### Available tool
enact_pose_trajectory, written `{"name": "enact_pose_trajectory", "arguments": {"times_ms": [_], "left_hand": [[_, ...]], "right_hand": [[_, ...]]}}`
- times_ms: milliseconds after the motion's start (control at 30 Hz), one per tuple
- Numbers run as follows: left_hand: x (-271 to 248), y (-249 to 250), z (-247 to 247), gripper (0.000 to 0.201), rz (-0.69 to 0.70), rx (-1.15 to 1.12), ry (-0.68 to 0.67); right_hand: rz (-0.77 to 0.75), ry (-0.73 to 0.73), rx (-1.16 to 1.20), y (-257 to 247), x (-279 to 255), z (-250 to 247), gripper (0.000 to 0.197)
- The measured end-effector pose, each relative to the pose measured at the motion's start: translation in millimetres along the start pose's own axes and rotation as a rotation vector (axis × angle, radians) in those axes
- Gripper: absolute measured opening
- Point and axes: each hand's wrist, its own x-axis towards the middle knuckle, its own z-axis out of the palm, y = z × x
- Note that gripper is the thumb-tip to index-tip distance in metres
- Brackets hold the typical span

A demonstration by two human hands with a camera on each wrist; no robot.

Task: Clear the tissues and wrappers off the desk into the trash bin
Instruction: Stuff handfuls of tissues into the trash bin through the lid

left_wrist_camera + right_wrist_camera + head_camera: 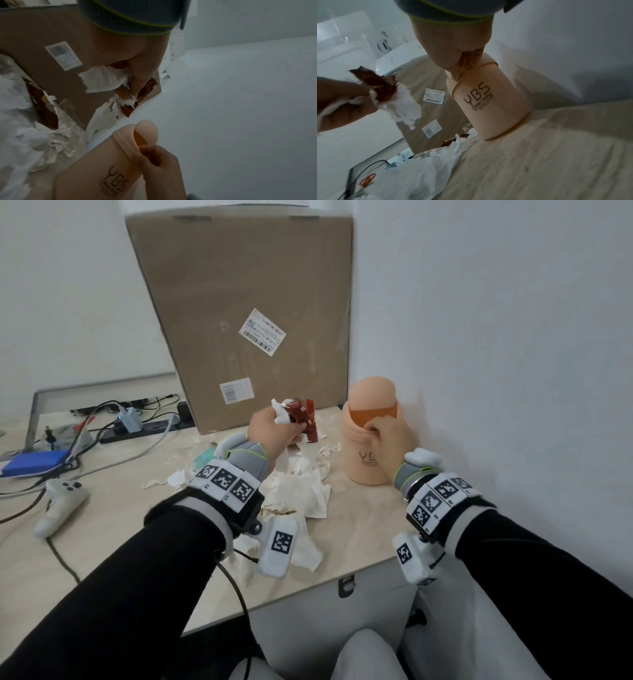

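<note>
My left hand [274, 429] is raised above the desk and grips a wad of white tissue [279, 412] together with a crumpled red-brown wrapper [303, 417]; the same bundle shows in the right wrist view, tissue [402, 105] and wrapper [382, 86]. A small peach desktop trash bin [368, 453] marked YBS stands by the right wall. My right hand [383, 433] holds the bin's rim, its fingers pressing the domed swing lid [373, 395] inward. More white tissues [301, 491] lie strewn on the desk below my left hand, with another brown wrapper [453, 139] among them.
A large cardboard box [246, 313] stands upright behind the tissues. To the left lie a power strip with cables [137, 426], a blue box [34, 462] and a white controller [60, 501]. The white wall [496, 337] is close on the right. The desk's front edge [308, 587] is near me.
</note>
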Motion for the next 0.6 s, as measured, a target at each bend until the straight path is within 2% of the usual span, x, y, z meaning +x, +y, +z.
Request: {"name": "enact_pose_trajectory", "arguments": {"times_ms": [167, 367, 433, 533, 600], "left_hand": [[-4, 17, 14, 0.016, 0.038, 0.038, -0.022], [-8, 15, 28, 0.016, 0.047, 0.099, -0.024], [-6, 15, 31, 0.015, 0.053, 0.115, -0.027], [-6, 19, 37, 0.015, 0.048, 0.164, -0.036], [-6, 24, 42, 0.02, 0.049, 0.187, -0.052]], "right_hand": [[-0.045, -0.067, 0.075, -30, -14, 11, 0.023], [-0.139, -0.04, 0.245, -37, -28, 16, 0.025], [-0.101, -0.03, 0.33, -30, -29, 13, 0.034], [-0.002, 0.099, 0.412, -13, -30, 10, 0.037], [0.077, 0.147, 0.392, -3, -29, 6, 0.055]]}}
